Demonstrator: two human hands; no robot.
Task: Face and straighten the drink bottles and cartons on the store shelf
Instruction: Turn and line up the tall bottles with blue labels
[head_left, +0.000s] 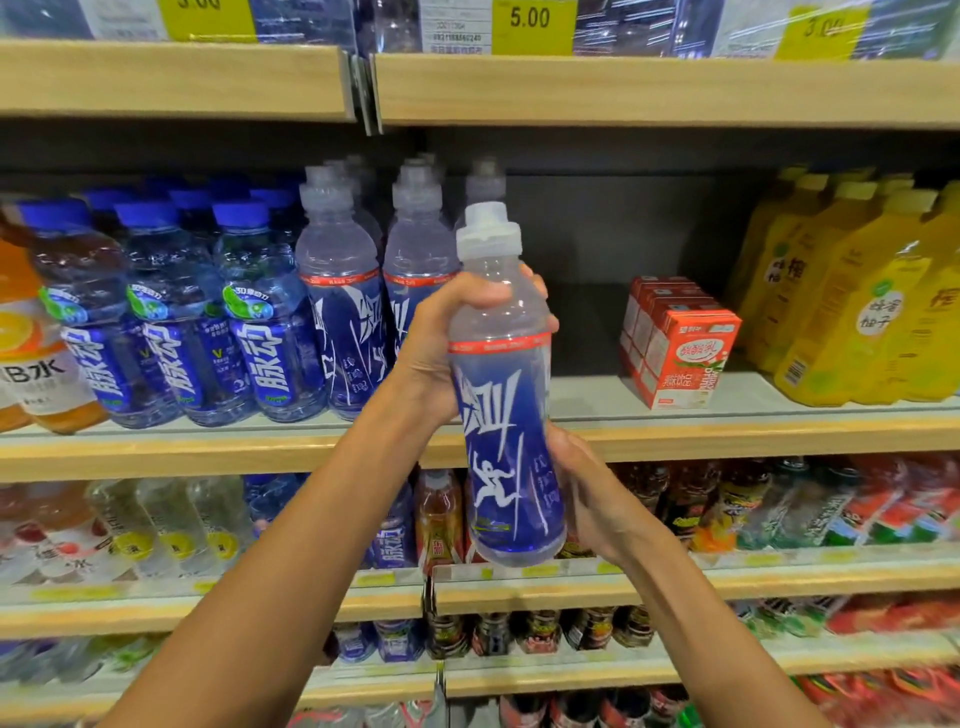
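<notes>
I hold a clear sports bottle (503, 415) with a blue label and a white cap in front of the middle shelf (675, 431), tilted slightly. My left hand (441, 338) grips its upper body just below the neck. My right hand (587, 493) wraps round the lower part from behind on the right. Two rows of the same bottles (343, 322) stand on the shelf just left of it, labels facing out. To the right of the held bottle stands a row of red drink cartons (680, 353).
Blue-capped water bottles (171, 322) and an orange drink (26, 338) fill the shelf's left end. Yellow juice bottles (852, 306) stand at the right. A dark gap lies between the sports bottles and the cartons. Lower shelves (675, 587) hold mixed drinks. Price tags (530, 26) hang above.
</notes>
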